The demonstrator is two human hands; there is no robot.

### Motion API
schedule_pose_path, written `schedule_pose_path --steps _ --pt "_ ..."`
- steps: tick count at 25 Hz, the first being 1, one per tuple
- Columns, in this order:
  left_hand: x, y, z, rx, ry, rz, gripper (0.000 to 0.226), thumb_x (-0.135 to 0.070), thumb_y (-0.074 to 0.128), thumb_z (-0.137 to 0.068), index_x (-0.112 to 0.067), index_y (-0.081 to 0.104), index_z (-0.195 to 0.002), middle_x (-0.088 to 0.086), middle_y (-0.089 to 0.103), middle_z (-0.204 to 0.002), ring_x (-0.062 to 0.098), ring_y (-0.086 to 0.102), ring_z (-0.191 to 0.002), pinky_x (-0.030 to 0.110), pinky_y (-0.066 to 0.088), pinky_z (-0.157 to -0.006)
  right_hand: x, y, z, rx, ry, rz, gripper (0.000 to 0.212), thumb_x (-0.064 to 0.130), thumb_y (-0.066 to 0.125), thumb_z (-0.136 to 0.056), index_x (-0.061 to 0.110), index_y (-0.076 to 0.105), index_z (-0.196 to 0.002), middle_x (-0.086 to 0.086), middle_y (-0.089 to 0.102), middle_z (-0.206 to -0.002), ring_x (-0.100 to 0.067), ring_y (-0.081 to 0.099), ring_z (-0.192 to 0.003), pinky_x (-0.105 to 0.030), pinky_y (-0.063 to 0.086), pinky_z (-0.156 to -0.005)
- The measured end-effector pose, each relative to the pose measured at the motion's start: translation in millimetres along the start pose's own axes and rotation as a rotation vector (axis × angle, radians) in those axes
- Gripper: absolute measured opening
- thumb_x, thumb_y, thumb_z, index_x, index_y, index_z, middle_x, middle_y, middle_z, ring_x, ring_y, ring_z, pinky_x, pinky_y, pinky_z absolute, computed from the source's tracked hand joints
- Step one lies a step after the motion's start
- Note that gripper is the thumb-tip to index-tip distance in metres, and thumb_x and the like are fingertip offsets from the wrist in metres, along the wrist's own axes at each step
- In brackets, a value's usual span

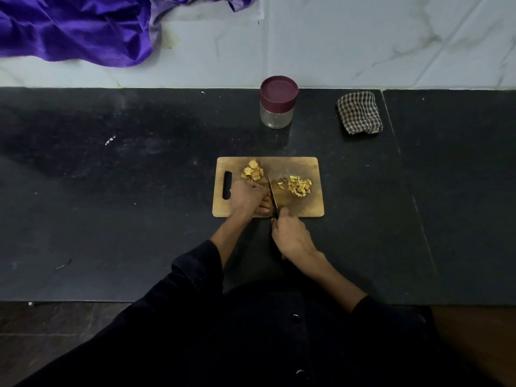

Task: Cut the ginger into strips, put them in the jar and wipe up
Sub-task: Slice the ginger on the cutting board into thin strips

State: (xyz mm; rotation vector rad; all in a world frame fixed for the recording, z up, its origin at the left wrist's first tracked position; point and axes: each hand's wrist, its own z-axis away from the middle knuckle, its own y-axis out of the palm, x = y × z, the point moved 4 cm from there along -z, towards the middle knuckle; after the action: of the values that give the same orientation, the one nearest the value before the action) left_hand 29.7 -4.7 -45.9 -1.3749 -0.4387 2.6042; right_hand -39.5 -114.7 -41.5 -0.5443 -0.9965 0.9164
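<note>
The cutting step looks to be in hand and partly done. On the rectangular wooden cutting board (293, 163), which lies on the dark stone desk (111, 219), the right hand (291, 237) is wrapped around the dark handle of a slim-bladed kitchen knife (273, 195), its fingers curled tight on the handle at the board's near edge, the blade running away from the person across the middle of the board. The left hand (247, 198) is set just left of the blade with its fingers bent down onto the wood, apparently pinning a piece of ginger that the hand itself hides, so whether they truly clamp anything cannot be told. A heap of yellow ginger slices still uncut (253, 171) sits at the board's far left, touching the left hand's knuckles, while a pile of finished pale ginger strips (299, 185) lies to the right of the blade. The clear glass jar with the maroon screw lid (277, 103) stands closed beyond the board near the wall, and the folded black-and-white checked cloth (359, 112) rests well to its right, untouched. Judging from this, the next move calls for further strokes, feeding the remaining slices under the blade while keeping fingertips tucked back; only afterwards must the lid come off. No brand, label or writing is legible anywhere.
</note>
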Motion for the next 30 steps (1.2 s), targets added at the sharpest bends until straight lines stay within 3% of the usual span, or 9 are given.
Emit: schedule_pose_path --steps 7,12,15,20,25,30 --pt "2.5 1.1 -3.0 -0.015 0.013 -0.005 0.009 -0.013 0.064 -0.089 -0.007 0.065 -0.081 0.012 0.071 -0.074 0.022 0.07 -0.063 0.037 0.06 -0.06 0.3 1.4 -1.7 0.017 0.008 0.032 0.02 0.023 0.04 -0.105 0.007 0.044 -0.116 -0.017 0.064 -0.112 -0.035 0.063 -0.104 -0.044 0.048 -0.077" --pt "1.8 1.2 -2.3 -0.011 0.042 -0.018 0.008 -0.013 0.064 -0.089 -0.01 0.065 -0.082 0.009 0.07 -0.074 0.015 0.068 -0.059 0.027 0.058 -0.052 -0.1 2.5 -4.3 0.063 0.043 0.052 0.019 0.02 0.041 -0.104 0.007 0.043 -0.117 -0.02 0.062 -0.118 -0.038 0.061 -0.109 -0.042 0.043 -0.076" --pt "0.7 1.2 -1.2 -0.008 0.074 -0.051 0.012 -0.013 0.063 -0.089 -0.013 0.064 -0.078 0.009 0.069 -0.075 0.016 0.067 -0.061 0.028 0.059 -0.054 0.0 2.1 -3.7 0.096 0.062 0.07 0.022 0.02 0.042 -0.103 0.007 0.042 -0.12 -0.02 0.061 -0.122 -0.038 0.06 -0.111 -0.041 0.042 -0.076" --pt "2.6 1.1 -3.1 0.0 0.072 -0.059 0.007 -0.013 0.063 -0.09 -0.008 0.066 -0.088 0.008 0.07 -0.076 0.014 0.067 -0.06 0.027 0.058 -0.054 -8.9 6.4 9.2 0.124 0.074 0.079 0.028 0.021 0.04 -0.104 0.007 0.041 -0.128 -0.018 0.062 -0.117 -0.035 0.065 -0.101 -0.049 0.056 -0.083" --pt "3.8 2.4 -1.6 -0.003 0.085 -0.051 0.008 -0.012 0.062 -0.09 -0.007 0.066 -0.085 0.009 0.069 -0.075 0.014 0.065 -0.057 0.028 0.058 -0.053 -18.3 -4.6 7.5 -0.002 0.083 0.062 0.021 0.023 0.037 -0.104 0.007 0.045 -0.116 -0.017 0.065 -0.11 -0.037 0.065 -0.095 -0.044 0.053 -0.076" --pt "6.9 1.7 -3.6 0.011 0.081 0.012 0.01 -0.012 0.06 -0.091 -0.005 0.067 -0.09 0.009 0.069 -0.075 0.015 0.066 -0.058 0.03 0.059 -0.056 -19.6 -12.1 8.3 -0.039 0.072 0.024 0.017 0.029 0.037 -0.105 0.013 0.042 -0.105 -0.014 0.066 -0.102 -0.035 0.069 -0.083 -0.051 0.057 -0.077"
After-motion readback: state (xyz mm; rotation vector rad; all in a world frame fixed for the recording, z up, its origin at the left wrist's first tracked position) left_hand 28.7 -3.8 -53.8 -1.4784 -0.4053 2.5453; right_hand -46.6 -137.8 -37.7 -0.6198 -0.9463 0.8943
